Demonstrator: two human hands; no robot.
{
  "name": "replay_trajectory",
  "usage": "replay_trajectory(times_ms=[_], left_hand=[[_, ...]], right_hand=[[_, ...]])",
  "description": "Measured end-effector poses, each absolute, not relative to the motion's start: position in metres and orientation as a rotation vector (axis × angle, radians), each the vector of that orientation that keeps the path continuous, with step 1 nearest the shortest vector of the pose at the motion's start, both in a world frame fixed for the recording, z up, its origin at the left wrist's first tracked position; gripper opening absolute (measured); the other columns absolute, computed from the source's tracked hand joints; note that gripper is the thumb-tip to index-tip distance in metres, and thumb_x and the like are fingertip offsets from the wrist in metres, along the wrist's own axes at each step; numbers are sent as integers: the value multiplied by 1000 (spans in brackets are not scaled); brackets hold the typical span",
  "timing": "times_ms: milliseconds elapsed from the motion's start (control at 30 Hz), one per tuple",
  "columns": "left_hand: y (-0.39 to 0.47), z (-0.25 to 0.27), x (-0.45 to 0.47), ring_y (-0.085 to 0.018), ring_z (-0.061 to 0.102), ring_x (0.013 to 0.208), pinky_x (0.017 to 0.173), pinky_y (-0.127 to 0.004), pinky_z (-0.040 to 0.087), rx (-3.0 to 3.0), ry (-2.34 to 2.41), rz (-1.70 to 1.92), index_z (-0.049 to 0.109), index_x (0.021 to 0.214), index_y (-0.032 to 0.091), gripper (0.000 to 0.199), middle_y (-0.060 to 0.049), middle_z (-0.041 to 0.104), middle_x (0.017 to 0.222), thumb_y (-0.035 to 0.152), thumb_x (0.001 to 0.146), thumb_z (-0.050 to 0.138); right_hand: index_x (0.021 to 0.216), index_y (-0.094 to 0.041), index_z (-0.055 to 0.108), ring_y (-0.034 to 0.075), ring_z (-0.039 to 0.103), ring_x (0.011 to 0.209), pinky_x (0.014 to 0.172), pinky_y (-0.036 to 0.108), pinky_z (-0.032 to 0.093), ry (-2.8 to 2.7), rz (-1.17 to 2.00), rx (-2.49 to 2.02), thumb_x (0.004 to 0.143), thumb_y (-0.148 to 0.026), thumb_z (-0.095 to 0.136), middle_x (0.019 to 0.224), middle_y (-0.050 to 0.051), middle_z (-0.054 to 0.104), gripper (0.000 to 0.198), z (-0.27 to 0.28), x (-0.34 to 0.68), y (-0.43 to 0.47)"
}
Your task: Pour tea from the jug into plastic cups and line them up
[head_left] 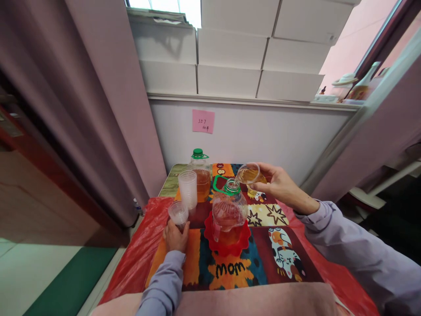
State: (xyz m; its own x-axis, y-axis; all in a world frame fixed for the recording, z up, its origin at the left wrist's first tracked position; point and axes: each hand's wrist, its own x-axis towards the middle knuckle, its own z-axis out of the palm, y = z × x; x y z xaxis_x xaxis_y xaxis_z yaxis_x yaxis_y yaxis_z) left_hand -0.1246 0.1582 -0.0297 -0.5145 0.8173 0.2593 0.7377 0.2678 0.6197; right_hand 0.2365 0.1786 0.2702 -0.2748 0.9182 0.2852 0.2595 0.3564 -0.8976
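My right hand (279, 185) grips a clear plastic cup (249, 174) with yellowish liquid in it. The cup is tilted, its rim against the open mouth of a clear plastic jug (229, 210) with a green handle. Amber liquid lies low in this jug, which stands in a red scalloped dish (210, 232). On the left, my left hand (176, 237) is wrapped round a short stack of clear cups (178, 213). Just behind them rises a taller stack of cups (188, 188). Whether liquid is flowing from the tilted cup is too small to tell.
A second jug (200, 177) of amber liquid, with a green cap, stands at the back. A patterned cloth (230, 270) marked "MOM" covers the table over red plastic (131, 250). White boxes (230, 48) are stacked on the sill behind, above a pink note (203, 121).
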Motion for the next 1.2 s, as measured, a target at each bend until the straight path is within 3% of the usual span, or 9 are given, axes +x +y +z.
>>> replay_trajectory(times_ms=[300, 600, 800, 1200], left_hand=[[158, -31, -126, -41, 69, 113, 106, -56, 49, 1471, 2402, 1133, 56, 113, 18, 46, -19, 72, 106, 53, 83, 63], [157, -30, -128, -40, 70, 114, 101, -52, 53, 1425, 2383, 1192, 55, 116, 18, 53, -19, 72, 108, 57, 81, 67], [156, -29, -126, -43, 70, 114, 100, -56, 53, 1396, 2388, 1200, 54, 118, 17, 55, -20, 71, 107, 55, 81, 66], [156, -27, -121, -41, 70, 109, 99, -55, 51, 1396, 2408, 1211, 53, 110, 20, 45, -18, 70, 102, 51, 80, 66]], right_hand=[[130, -27, 77, 31, 75, 115, 106, 54, 58, -1914, 599, -1121, 78, -30, 86, 126, 8, 80, 53, 270, 238, 181], [131, -26, 77, 27, 75, 101, 93, 45, 59, -2025, 330, -1165, 77, -25, 80, 119, 8, 79, 54, 277, 233, 179], [131, -27, 76, 25, 73, 94, 89, 41, 59, -2077, 193, -1170, 77, -23, 76, 112, 6, 79, 54, 279, 232, 180], [141, -24, 72, 27, 74, 102, 95, 41, 59, -2192, 15, -1116, 77, -16, 68, 126, 9, 76, 64, 288, 226, 176]])
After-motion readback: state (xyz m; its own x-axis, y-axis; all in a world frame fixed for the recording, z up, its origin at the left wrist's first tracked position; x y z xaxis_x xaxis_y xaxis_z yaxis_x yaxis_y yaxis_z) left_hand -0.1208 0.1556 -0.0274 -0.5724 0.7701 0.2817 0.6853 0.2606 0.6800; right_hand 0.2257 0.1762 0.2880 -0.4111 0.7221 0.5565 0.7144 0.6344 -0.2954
